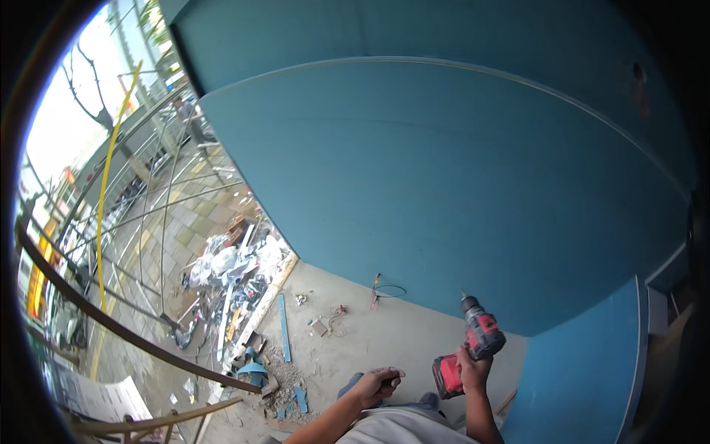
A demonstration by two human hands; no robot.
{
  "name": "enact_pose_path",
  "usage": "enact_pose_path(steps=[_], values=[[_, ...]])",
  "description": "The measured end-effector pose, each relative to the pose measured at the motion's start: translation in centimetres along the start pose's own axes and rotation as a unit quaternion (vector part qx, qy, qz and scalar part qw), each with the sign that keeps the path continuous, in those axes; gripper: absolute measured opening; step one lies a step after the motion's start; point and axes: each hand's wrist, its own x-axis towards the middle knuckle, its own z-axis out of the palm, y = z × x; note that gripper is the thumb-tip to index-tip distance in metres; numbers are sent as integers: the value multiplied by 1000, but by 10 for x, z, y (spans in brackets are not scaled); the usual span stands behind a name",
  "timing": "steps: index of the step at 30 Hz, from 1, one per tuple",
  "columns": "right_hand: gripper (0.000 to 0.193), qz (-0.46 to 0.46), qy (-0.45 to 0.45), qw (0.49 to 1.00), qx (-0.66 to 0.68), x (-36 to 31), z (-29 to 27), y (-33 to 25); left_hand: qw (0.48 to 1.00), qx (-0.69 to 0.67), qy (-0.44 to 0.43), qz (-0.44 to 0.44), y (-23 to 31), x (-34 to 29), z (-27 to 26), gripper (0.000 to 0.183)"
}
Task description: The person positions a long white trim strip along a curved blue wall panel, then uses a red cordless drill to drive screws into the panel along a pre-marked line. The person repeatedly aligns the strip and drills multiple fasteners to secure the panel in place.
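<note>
My right hand (472,370) grips a red and black cordless drill (482,333) by its handle, with the battery low beside the wrist. The drill's thin bit points up toward the blue wall panel (414,185); whether it touches the panel I cannot tell. My left hand (380,385) is closed, thumb and fingers pinched together in front of my body, to the left of the drill. Anything between those fingers is too small to make out.
Offcuts and rubble (285,392) lie on the concrete floor at left, near a long blue strip (285,328). Wires (377,288) stick out by the panel's foot. A trash heap (229,266) and metal scaffold bars (140,322) stand outside. Another person (188,118) is far off.
</note>
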Motion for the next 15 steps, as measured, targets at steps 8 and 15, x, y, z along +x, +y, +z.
enact_pose_path(steps=[8,15], values=[[36,-196,57,979,-19,157,62,-129,971,-183,-113,106,6,138,-36,34],[36,-241,97,964,55,201,207,-122,979,-73,-69,179,147,139,-193,36]])
